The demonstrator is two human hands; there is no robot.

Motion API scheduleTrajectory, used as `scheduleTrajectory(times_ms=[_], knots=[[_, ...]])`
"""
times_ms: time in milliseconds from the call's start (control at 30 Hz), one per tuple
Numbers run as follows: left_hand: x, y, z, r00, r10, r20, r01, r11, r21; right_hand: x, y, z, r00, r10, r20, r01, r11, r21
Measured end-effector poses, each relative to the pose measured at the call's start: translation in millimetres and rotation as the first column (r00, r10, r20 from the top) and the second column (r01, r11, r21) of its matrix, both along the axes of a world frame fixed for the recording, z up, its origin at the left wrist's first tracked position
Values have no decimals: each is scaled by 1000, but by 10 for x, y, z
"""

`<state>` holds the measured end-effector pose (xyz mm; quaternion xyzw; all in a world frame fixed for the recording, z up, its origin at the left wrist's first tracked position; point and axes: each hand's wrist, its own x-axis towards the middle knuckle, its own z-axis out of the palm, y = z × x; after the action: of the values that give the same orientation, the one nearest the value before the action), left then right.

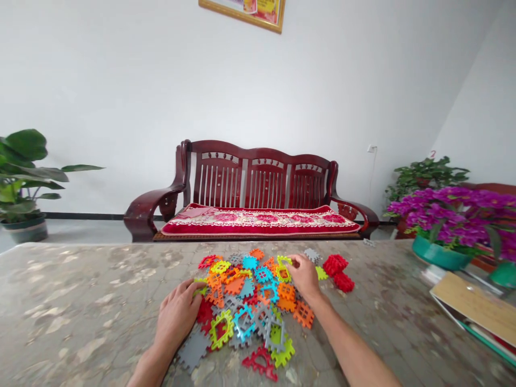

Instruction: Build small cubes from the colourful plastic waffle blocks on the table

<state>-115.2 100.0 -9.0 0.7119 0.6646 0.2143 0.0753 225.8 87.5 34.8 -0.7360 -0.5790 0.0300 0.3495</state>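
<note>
Toothed plastic pieces [234,320]: loose multicoloured heap mid-counter [88,322], between hands | left hand [180,307]: fingertips at lime piece [200,286], left edge; grip cannot be told | right hand [305,275]: fingers bent at lime-yellow piece [284,260], far side; grip unclear | red stack [335,265]: right of heap

The pieces [246,290] are red, orange, lime, blue and grey, the tabletop [100,312] mottled grey-brown, the flowers [451,212] purple.
</note>
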Motion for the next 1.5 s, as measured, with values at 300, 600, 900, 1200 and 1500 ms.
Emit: scheduleTrajectory(times_ms=[300, 600, 900, 1200, 1500], knots=[[32, -14, 39, 999, 6, -54, -6, 1000, 9, 861, -774, -483, 994, -98, 57, 87, 982, 167], [29, -14, 55, 999, 2, -49, -1, 1000, 5, 1110, -842, -778, 956, -199, -217, 234, 961, 148], [36, -26, 68, 999, 3, -48, -2, 1000, 14, 1051, -927, -655, 965, -159, -209, 177, 982, 71], [24, 1, 40, 998, -4, -57, 4, 1000, 4, 864, -1082, -391, 958, -107, 268, 151, 977, -149], [13, -7, 36, 998, -5, -56, 3, 1000, -24, 716, -963, -295, 962, -202, 185, 235, 955, -179]])
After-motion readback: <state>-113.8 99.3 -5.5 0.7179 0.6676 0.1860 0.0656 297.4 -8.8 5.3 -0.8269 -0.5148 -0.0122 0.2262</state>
